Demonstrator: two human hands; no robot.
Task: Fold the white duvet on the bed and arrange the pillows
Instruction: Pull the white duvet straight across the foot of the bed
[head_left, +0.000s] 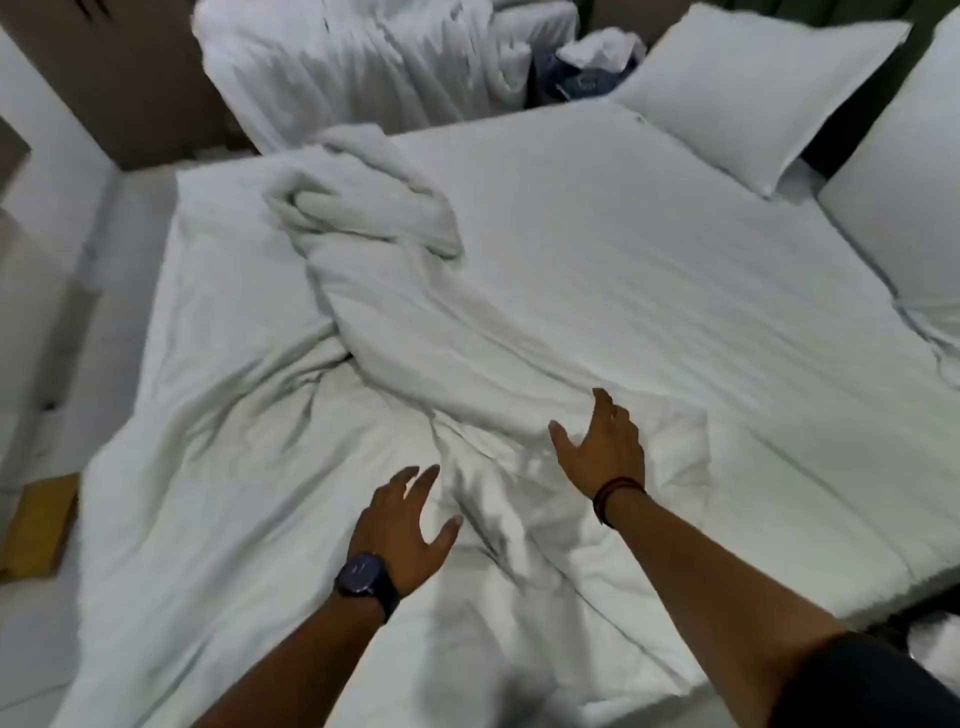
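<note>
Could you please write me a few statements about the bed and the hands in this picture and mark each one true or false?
1. The duvet lies neatly folded. False: it is crumpled and twisted across the bed.
2. The left hand has a dark watch on its wrist. True.
3. The right hand clutches a pillow. False: it is open over the duvet.
4. Two pillows lean at the far right of the bed. True.
5. Both hands are open. True.

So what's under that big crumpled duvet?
The white bed sheet shows beside the duvet. Whatever lies beneath its bunched folds is covered.
</note>
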